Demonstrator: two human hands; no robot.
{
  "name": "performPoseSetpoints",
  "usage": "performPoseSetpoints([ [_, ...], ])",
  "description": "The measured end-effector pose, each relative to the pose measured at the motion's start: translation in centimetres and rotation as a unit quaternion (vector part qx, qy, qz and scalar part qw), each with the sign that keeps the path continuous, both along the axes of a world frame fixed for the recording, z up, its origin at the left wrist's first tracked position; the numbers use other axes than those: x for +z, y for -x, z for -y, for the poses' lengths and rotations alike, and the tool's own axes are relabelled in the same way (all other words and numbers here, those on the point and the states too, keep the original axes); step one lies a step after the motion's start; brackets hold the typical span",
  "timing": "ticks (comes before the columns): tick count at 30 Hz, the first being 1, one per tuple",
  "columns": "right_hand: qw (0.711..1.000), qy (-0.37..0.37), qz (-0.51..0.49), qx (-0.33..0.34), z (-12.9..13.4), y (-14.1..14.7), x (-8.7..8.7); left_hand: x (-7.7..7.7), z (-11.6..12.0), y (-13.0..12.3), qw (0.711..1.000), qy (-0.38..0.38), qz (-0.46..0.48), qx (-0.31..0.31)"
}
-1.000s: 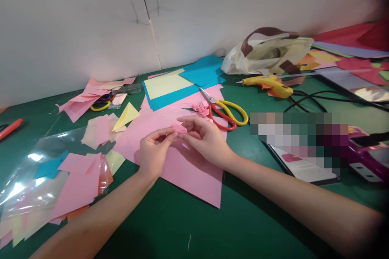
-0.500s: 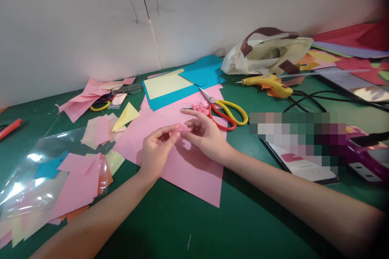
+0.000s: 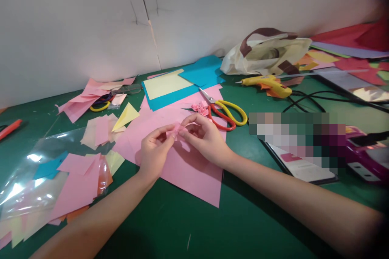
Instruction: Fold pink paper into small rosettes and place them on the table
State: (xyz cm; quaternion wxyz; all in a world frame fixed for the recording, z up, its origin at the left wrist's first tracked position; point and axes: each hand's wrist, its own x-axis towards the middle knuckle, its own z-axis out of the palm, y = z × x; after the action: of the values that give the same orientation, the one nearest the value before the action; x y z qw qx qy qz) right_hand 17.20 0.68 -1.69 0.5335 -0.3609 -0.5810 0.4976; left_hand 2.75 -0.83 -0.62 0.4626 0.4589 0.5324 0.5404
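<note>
A small folded piece of pink paper [image 3: 174, 130] is pinched between both hands, partly hidden by the fingertips. My left hand [image 3: 155, 149] is closed on its left side, thumb and forefinger together. My right hand [image 3: 203, 137] grips the other side, its fingers curled. Under the hands lies a large pink sheet [image 3: 191, 178]. Just beyond the right hand are pink paper flowers [image 3: 199, 108], beside scissors [image 3: 223, 109] with one red and one yellow handle, blades partly spread.
Blue sheets [image 3: 203, 73] with a cream sheet [image 3: 170, 84] lie behind. To the left are a clear plastic bag [image 3: 27, 170] and paper scraps [image 3: 101, 129]. At right sit a yellow glue gun [image 3: 267, 85], cables, a phone [image 3: 304, 168], a purple power strip [image 3: 366, 158] and a cloth bag [image 3: 231, 62].
My right forefinger has come down from its raised position and now bends toward the folded pink paper. The paper has turned slightly between the fingertips.
</note>
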Motion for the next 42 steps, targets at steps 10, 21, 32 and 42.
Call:
performPoseSetpoints([
  [10, 0.993, -0.034, 0.111, -0.024, 0.2, -0.1, 0.2, -0.8, -0.8, 0.3, 0.996, 0.004, 0.079, 0.030],
  [21, 0.990, -0.013, 0.133, -0.048, 0.4, 0.0, 0.0, 0.1, -0.7, 0.1, 0.975, 0.020, 0.219, 0.019],
  [32, 0.979, -0.074, 0.159, -0.109, 0.4, -0.2, 0.1, -0.1, -0.2, 0.0, 0.994, 0.004, 0.105, -0.042],
  [42, 0.996, 0.003, 0.078, -0.045, 0.1, -0.1, 0.1, 0.2, -0.2, 0.0, 0.994, 0.026, 0.107, -0.008],
])
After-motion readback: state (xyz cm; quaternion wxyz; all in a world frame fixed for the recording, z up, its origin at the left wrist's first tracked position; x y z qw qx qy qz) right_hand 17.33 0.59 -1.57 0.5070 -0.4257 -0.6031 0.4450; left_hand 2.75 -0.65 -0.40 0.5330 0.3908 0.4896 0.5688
